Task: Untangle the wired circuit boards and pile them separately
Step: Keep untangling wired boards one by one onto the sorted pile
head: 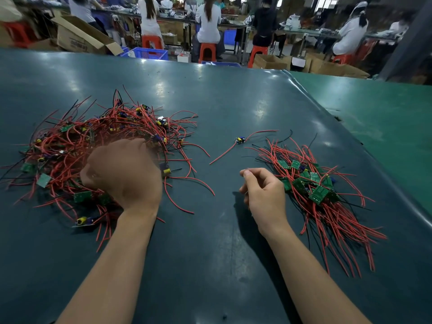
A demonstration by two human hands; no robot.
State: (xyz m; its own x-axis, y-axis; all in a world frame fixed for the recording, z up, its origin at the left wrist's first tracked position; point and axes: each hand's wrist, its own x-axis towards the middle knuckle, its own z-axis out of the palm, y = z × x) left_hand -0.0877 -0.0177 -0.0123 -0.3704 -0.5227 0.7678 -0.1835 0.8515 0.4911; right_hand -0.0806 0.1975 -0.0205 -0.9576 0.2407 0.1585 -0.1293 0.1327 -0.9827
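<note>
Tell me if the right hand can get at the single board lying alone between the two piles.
Probably yes. The lone board lies on bare table just beyond the right hand, with nothing between them, and that hand seems to hold nothing.

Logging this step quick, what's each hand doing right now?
Left hand: fingers curled into the tangled pile; what they grip is hidden.
Right hand: loosely curled, thumb and forefinger pinched; anything held is too thin to confirm.
</note>
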